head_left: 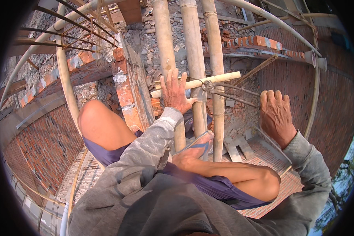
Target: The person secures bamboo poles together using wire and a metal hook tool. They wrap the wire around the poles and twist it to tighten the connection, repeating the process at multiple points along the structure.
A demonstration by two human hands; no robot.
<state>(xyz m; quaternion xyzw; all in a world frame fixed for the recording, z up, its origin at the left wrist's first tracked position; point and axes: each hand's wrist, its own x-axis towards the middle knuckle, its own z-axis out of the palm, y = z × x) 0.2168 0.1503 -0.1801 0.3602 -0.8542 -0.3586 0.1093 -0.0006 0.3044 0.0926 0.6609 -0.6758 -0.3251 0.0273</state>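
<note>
My right hand is closed round the handle ends of long-handled pincers. Their jaws are at a thin dark wire tie, where a short pale crosspiece lies over the middle bamboo pole. Whether the jaws grip the wire is too small to tell. My left hand lies flat, fingers stretched and apart, across the crosspiece and the left bamboo pole. A third bamboo pole runs alongside on the right. My sandalled foot rests across the poles below the crosspiece.
Left of the poles stands a broken brick wall end. Dark steel bars jut out at the upper left. Far below lie brick rubble and pale planks. A brick wall rises on the right, and a curved bamboo pole at left.
</note>
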